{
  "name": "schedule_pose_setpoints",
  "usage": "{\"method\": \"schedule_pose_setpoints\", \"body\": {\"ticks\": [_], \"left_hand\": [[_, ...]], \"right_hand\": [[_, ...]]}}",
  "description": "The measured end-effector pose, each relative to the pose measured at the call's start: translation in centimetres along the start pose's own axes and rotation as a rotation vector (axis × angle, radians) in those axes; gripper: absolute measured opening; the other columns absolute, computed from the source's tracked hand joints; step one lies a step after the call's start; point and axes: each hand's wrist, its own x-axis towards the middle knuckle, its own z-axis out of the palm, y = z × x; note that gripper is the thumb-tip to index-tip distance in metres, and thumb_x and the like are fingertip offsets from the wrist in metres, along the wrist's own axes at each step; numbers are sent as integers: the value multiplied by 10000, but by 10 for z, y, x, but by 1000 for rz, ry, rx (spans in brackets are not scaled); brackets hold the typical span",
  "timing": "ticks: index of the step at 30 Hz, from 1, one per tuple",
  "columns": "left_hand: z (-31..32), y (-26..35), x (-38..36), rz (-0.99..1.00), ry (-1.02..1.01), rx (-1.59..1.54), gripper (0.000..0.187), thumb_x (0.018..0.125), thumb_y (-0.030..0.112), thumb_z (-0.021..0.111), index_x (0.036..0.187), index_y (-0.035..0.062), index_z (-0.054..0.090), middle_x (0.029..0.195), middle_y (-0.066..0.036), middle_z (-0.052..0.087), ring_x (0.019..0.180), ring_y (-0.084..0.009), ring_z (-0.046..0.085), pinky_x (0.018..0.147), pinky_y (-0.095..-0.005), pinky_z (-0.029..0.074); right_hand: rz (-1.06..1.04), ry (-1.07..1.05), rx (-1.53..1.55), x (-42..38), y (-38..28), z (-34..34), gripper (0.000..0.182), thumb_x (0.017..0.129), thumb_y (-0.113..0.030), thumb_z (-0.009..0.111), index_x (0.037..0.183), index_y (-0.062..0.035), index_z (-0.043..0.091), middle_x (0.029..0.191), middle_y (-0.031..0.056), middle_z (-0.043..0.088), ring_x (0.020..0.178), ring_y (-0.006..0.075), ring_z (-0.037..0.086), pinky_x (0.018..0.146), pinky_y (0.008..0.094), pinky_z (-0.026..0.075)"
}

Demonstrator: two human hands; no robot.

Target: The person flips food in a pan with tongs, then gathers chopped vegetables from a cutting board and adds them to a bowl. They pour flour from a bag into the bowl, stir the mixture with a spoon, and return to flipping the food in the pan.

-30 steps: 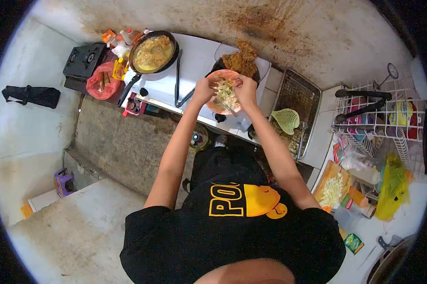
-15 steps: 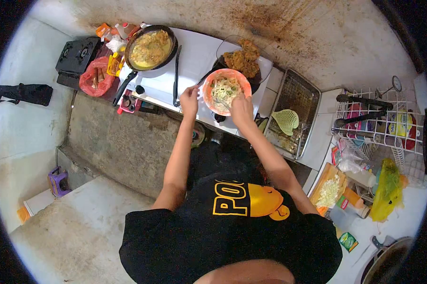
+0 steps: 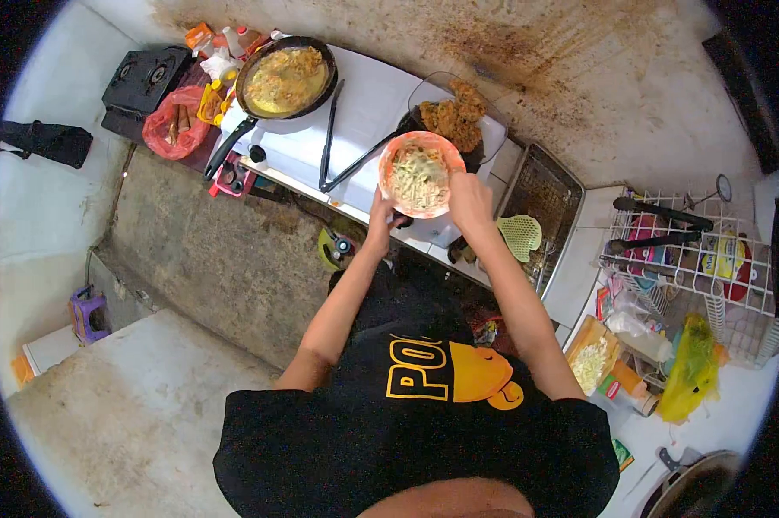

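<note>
An orange-rimmed bowl (image 3: 384,177) of pale shredded vegetables in batter (image 3: 418,177) is at the stove's front edge. My left hand (image 3: 381,221) is closed on its lower left rim. My right hand (image 3: 471,203) is closed at the right rim; the metal utensil it held half a second ago is hidden by the hand and blur. Behind the bowl, browned fritters (image 3: 452,119) lie in a dark pan under a clear round rim. On the left, a frying pan (image 3: 330,78) holds a fritter (image 3: 283,79) in yellow oil.
Black tongs (image 3: 332,129) lie on the white stove top (image 3: 368,95). To the right are a metal tray (image 3: 571,186) with a green strainer (image 3: 521,236), a wire rack (image 3: 666,250), and a cutting board (image 3: 610,339) with shredded cabbage (image 3: 591,366).
My left hand has moved from beside the bowl onto its lower left rim. My right hand has shifted right, and the bowl slightly right and down. The contents look more blended and blurred.
</note>
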Motion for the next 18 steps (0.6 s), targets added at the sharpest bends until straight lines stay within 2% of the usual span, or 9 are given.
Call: {"method": "schedule_pose_setpoints", "body": {"ticks": [2, 3, 5, 7, 10, 13, 18], "left_hand": [[11, 5, -17, 7, -139, -20, 631, 870, 226, 490, 1410, 237, 164, 1326, -91, 398, 1118, -273, 504, 856, -408, 496], [13, 10, -23, -42, -198, -100, 695, 850, 52, 476, 1411, 239, 111, 1324, -116, 398, 1134, -296, 499, 868, -413, 513], [15, 6, -22, -49, -209, -124, 694, 855, 11, 451, 1411, 240, 104, 1320, -128, 399, 1117, -290, 513, 864, -403, 516], [19, 8, -20, -60, -199, -159, 712, 856, -78, 411, 1408, 239, 93, 1298, -156, 411, 1094, -285, 535, 860, -378, 518], [20, 9, -20, -65, -168, -138, 699, 855, -70, 418, 1402, 228, 101, 1284, -153, 421, 1119, -291, 520, 865, -377, 516], [22, 11, -22, -62, -171, -176, 688, 851, -76, 420, 1397, 209, 115, 1278, -155, 423, 1129, -296, 512, 871, -376, 517], [23, 15, -22, -54, -190, -160, 697, 838, -86, 426, 1396, 193, 116, 1287, -153, 412, 1109, -291, 526, 868, -379, 523]], "right_hand": [[2, 26, -58, 1, 4, 19, 142, 767, -26, 497, 836, 38, 603, 777, 224, 629, 694, 313, 653, 570, 388, 520], [-67, 69, -51, 1, 6, 38, 135, 762, -26, 505, 832, 36, 602, 763, 212, 630, 679, 308, 653, 564, 383, 520], [-130, 118, -48, 1, 9, 66, 127, 758, -26, 513, 828, 34, 602, 749, 201, 632, 665, 302, 654, 558, 379, 520], [-109, 47, -31, -2, 2, 71, 128, 741, -23, 524, 831, 25, 602, 766, 190, 628, 660, 298, 652, 552, 378, 519], [-71, 41, -33, -27, -2, 43, 123, 760, -51, 516, 826, 0, 606, 725, 213, 615, 698, 324, 646, 561, 418, 507], [-144, 4, -132, -45, -6, 71, 136, 756, -51, 516, 849, -4, 603, 714, 203, 615, 690, 327, 646, 562, 420, 506], [-136, -32, -40, -10, 18, 58, 119, 754, -82, 524, 788, -26, 623, 703, 185, 619, 665, 331, 642, 557, 415, 504]]}}
